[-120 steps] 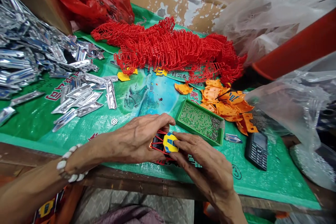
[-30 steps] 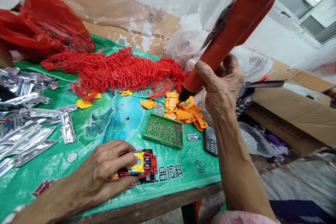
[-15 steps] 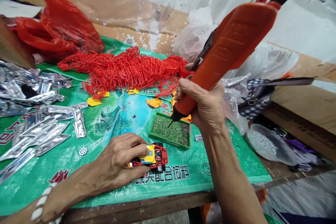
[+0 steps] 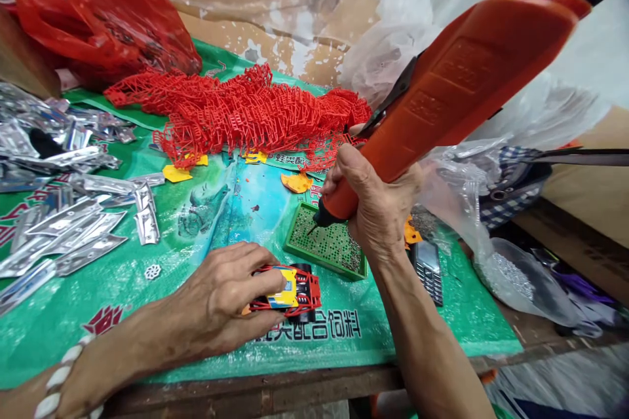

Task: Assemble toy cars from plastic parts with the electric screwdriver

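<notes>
My left hand (image 4: 223, 301) is closed around a small toy car (image 4: 289, 292) with a yellow body and red frame, pressing it on the green table cover (image 4: 162, 288) near the front edge. My right hand (image 4: 378, 200) grips a big orange electric screwdriver (image 4: 442, 101), tilted with its dark tip down. The tip touches the left part of a green tray of small screws (image 4: 327, 242) just behind the car.
A heap of red plastic frames (image 4: 246, 114) lies at the back, with a red bag (image 4: 98, 13) behind it. Silver foil pieces (image 4: 63, 209) cover the left. A black phone (image 4: 428, 270), orange parts (image 4: 297, 181) and clear plastic bags (image 4: 491, 209) sit to the right.
My right hand took up the orange screwdriver and brought its tip down from the orange parts into the screw tray. The left hand kept hold of the toy car.
</notes>
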`<state>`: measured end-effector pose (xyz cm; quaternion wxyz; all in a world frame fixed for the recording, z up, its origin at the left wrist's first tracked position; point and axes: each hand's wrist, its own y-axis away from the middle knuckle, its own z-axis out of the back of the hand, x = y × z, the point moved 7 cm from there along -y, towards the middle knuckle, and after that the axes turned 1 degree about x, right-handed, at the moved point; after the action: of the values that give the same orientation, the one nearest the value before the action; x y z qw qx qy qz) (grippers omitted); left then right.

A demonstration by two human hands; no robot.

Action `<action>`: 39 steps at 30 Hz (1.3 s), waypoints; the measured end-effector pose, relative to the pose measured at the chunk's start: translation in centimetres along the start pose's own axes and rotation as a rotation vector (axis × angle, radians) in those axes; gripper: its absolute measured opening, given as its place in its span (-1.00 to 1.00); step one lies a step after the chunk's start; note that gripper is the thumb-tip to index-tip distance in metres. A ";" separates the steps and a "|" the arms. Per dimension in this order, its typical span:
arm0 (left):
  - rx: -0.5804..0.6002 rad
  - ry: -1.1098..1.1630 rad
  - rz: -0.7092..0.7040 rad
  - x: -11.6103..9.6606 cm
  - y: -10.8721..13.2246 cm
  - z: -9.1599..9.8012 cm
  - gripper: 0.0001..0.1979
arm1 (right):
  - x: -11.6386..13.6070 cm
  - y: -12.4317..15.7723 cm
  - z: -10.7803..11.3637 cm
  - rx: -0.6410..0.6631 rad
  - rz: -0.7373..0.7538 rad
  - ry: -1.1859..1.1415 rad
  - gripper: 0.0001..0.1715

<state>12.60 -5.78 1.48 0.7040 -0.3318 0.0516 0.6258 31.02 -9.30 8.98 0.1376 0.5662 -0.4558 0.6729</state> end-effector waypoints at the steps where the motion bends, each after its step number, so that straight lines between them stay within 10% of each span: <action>1: 0.002 -0.004 -0.006 -0.1 0.0 0.1 -0.94 | -0.1 0.0 0.0 0.001 0.005 -0.003 -0.58; 17: 0.027 -0.053 -0.028 -0.2 -0.2 -0.1 -0.91 | -0.4 -0.1 -0.3 0.009 0.020 -0.076 -0.65; 29: 0.008 -0.095 -0.073 -0.1 0.1 -0.3 -0.81 | 5.8 1.0 -0.6 -0.001 0.097 -0.237 -0.76; 39: 0.020 -0.082 -0.056 -0.2 -0.1 -0.2 -0.82 | 5.5 2.2 -1.3 -0.028 -0.065 -0.300 -0.55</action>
<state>12.69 -6.04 1.48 0.7261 -0.3004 0.0197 0.6182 26.85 -11.30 12.92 0.0975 0.6729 -0.4619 0.5694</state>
